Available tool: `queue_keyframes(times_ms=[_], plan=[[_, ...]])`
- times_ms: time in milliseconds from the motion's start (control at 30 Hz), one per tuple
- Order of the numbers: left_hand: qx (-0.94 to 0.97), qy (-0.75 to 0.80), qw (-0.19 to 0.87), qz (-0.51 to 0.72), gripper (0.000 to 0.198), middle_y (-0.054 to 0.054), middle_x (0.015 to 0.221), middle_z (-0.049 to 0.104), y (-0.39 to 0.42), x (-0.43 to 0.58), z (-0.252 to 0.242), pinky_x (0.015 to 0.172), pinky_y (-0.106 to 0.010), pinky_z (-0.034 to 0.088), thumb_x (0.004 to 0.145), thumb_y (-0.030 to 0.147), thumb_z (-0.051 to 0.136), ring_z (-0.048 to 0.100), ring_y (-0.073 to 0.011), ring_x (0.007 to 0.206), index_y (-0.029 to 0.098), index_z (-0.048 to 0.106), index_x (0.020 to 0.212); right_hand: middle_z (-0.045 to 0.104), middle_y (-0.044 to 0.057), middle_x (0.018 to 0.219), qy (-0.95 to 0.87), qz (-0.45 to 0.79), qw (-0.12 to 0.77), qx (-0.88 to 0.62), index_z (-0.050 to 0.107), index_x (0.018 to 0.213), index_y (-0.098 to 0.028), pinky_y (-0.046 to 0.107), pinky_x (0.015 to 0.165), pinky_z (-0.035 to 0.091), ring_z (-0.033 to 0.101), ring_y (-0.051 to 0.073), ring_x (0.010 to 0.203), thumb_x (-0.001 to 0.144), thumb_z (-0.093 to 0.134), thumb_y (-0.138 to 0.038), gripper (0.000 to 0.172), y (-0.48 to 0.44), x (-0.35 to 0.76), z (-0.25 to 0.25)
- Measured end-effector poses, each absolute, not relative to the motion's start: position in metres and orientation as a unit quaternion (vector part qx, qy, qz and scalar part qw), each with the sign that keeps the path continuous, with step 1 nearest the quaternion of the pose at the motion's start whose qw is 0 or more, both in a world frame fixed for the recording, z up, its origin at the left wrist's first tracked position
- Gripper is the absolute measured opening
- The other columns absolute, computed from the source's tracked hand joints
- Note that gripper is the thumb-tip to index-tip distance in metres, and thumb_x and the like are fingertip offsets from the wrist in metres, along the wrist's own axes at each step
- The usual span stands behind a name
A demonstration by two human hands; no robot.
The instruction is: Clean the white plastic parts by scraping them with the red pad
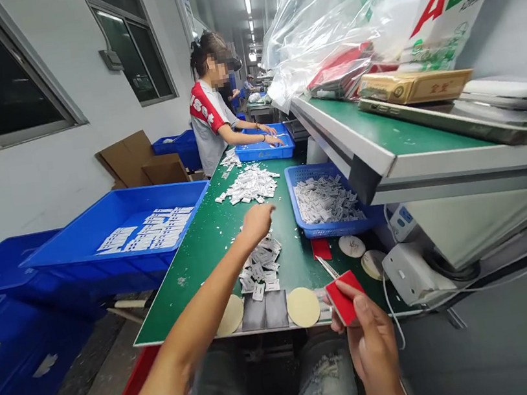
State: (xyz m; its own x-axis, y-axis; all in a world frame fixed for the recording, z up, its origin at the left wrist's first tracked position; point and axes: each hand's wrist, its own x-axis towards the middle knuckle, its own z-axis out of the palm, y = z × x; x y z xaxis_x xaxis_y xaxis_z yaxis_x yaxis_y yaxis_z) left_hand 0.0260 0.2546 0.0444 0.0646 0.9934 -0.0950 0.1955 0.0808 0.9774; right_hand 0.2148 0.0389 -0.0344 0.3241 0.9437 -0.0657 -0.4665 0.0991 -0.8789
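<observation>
My left hand [257, 223] hovers over a loose pile of small white tags [259, 266] on the green-topped workbench [206, 277]; its fingers are turned away and partly hidden. My right hand [372, 345] is near the bench's front edge, gripping a red pad [345, 297]. Metal tweezers [327, 267] stick out beyond the pad, and their hold is unclear. Along the edge lie two beige round discs [303, 307] and dark grey rectangular sheets [264, 311].
A blue basket [291, 184] of white tags stands on the bench, with a second tag pile [249, 185] beyond. Blue bins [113, 209] stand left. Farther along, a co-worker [210, 113] reaches into a blue tray [267, 152]. A green shelf [382, 135] overhangs the right.
</observation>
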Motion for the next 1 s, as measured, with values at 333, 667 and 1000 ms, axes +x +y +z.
queue_keyframes(times_ms=[333, 667, 1000], plan=[[0.425, 0.554, 0.511, 0.501, 0.036, -0.011, 0.131, 0.068, 0.214, -0.015, 0.006, 0.091, -0.045, 0.062, 0.102, 0.036, 0.067, 0.070, -0.0242, 0.109, 0.019, 0.065, 0.133, 0.074, 0.001, 0.078, -0.278, 0.562, 0.685, -0.371, 0.077, 0.117, -0.028, 0.020, 0.047, 0.045, 0.056, 0.009, 0.047, 0.092, 0.078, -0.051, 0.034, 0.049, 0.205, -0.028], [0.084, 0.339, 0.750, 0.561, 0.011, -0.002, 0.086, 0.069, 0.030, -0.033, 0.014, 0.064, -0.017, 0.054, 0.093, 0.015, 0.073, 0.064, -0.0076, 0.069, 0.015, 0.071, 0.104, 0.079, 0.005, 0.075, -0.507, 0.684, 0.471, -0.232, 0.089, 0.094, -0.027, 0.023, 0.045, 0.051, 0.063, 0.013, 0.049, 0.076, 0.093, -0.053, 0.032, 0.063, 0.174, 0.002], [-0.058, 0.263, 0.806, 0.527, 0.015, -0.005, 0.085, 0.076, 0.005, -0.052, 0.027, 0.056, -0.015, 0.052, 0.085, 0.008, 0.082, 0.068, -0.0085, 0.065, 0.011, 0.074, 0.097, 0.088, 0.002, 0.102, -0.753, 0.517, 0.381, -0.147, 0.083, 0.124, -0.033, 0.024, 0.080, 0.062, 0.083, 0.017, 0.085, 0.104, 0.068, -0.028, 0.026, 0.087, 0.142, 0.047]])
